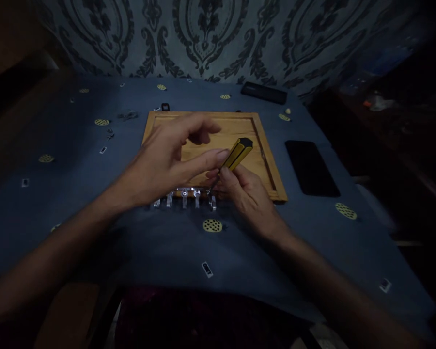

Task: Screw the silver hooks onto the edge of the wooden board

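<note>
A screwdriver (240, 154) with a yellow and black handle stands tilted, gripped low on the handle by my right hand (249, 194). Its tip points down to a metal hook rail (184, 194) along the near edge of a framed wooden board (269, 160). Several metal hooks hang from that rail, the rightmost just under the screwdriver. Above the board is my left hand (170, 155), thumb and fingers apart. Its thumb tip lies at the side of the handle, seemingly touching it. My hands cover part of the board and of the rail.
On the blue patterned cloth (160, 261), a black phone (312, 167) lies right of the board and another dark flat object (264, 93) behind it. Small metal pieces (129, 115) are scattered at the left. A patterned curtain (207, 39) closes the back.
</note>
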`<state>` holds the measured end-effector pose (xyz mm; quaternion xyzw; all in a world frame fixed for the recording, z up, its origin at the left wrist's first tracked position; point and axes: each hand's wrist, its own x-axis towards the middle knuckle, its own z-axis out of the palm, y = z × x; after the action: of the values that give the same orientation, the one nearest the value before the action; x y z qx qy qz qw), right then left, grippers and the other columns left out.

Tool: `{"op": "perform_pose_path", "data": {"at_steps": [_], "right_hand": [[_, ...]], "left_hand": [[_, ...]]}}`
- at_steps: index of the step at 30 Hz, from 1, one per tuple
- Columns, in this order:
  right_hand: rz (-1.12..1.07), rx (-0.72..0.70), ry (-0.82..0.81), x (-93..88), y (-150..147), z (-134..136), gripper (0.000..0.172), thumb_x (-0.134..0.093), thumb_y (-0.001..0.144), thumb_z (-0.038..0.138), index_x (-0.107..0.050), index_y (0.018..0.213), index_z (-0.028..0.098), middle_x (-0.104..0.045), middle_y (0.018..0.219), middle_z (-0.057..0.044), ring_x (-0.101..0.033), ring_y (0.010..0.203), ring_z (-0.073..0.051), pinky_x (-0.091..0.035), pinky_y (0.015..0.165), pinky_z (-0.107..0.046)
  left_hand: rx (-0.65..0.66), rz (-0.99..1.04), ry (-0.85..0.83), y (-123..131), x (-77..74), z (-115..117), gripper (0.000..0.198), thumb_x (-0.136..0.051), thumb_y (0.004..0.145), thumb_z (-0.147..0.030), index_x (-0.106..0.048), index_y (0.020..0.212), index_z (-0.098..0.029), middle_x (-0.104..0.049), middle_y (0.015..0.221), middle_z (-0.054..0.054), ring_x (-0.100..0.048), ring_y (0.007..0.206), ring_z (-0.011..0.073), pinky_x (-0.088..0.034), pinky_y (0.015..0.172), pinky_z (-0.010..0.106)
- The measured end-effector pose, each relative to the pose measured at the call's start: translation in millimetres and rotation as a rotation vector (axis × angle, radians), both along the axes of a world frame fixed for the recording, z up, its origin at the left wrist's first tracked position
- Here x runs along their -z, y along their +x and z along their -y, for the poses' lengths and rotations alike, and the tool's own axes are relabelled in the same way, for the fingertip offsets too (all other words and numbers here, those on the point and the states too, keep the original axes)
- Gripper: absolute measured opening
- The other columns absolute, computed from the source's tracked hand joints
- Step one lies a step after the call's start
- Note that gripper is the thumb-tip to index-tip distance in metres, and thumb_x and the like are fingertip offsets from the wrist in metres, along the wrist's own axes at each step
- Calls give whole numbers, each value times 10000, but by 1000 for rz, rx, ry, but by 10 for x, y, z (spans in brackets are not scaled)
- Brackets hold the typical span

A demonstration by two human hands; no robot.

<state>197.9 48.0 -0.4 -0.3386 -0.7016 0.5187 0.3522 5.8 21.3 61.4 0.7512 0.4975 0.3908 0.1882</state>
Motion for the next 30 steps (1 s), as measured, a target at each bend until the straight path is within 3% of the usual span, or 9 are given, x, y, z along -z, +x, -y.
{"op": "perform_pose_path", "data": {"at_steps": [3, 7, 16, 21, 25, 30], "right_hand": [[48, 3, 29, 0, 11, -13, 468, -504, 958, 690, -676, 957, 254, -650, 819, -35, -631, 795, -229, -505, 649, -355], [92, 24, 70, -4, 11, -32, 492, -497, 945, 714, -624, 855, 248, -582, 721, -18, -534, 668, -201, -420, 594, -339], [31, -6, 53, -18, 21, 3, 391, -538, 966, 629, -600, 915, 246, -575, 762, -2, -550, 691, -186, -469, 665, -344], [-53, 99, 106, -47, 74, 68, 205, -603, 985, 442, -622, 984, 238, -655, 952, -27, -634, 914, -191, -502, 853, -342], [85, 235, 121, 20, 170, 169, 297, -677, 919, 488, -584, 804, 230, -615, 739, 3, -577, 688, -154, -458, 640, -297], [211, 165, -8, 233, 226, 300, 299, -772, 790, 469, -606, 803, 221, -626, 637, 22, -532, 534, -126, -416, 511, -268]], "left_hand": [[75, 31, 41, 177, -72, -12, 225, -675, 962, -332, -677, 1162, -228, -711, 1109, 29, -670, 1046, 202, -541, 915, 355], [141, 13, 44, 334, -67, -40, 94, -631, 988, -278, -696, 989, -211, -726, 1043, 18, -665, 935, 168, -530, 809, 305], [43, -107, 17, 306, -81, -64, 93, -626, 986, -300, -686, 984, -229, -719, 934, 2, -670, 820, 174, -520, 720, 309], [19, -126, 46, 298, -87, -77, 97, -619, 982, -304, -679, 965, -231, -720, 959, 9, -672, 853, 185, -522, 711, 315], [3, -144, 40, 307, -88, -79, 95, -615, 979, -306, -669, 959, -231, -726, 958, 14, -674, 865, 199, -524, 716, 321], [8, -108, 19, 309, -74, -91, 100, -626, 973, -324, -666, 960, -233, -705, 916, 14, -682, 934, 223, -542, 767, 337]]}}
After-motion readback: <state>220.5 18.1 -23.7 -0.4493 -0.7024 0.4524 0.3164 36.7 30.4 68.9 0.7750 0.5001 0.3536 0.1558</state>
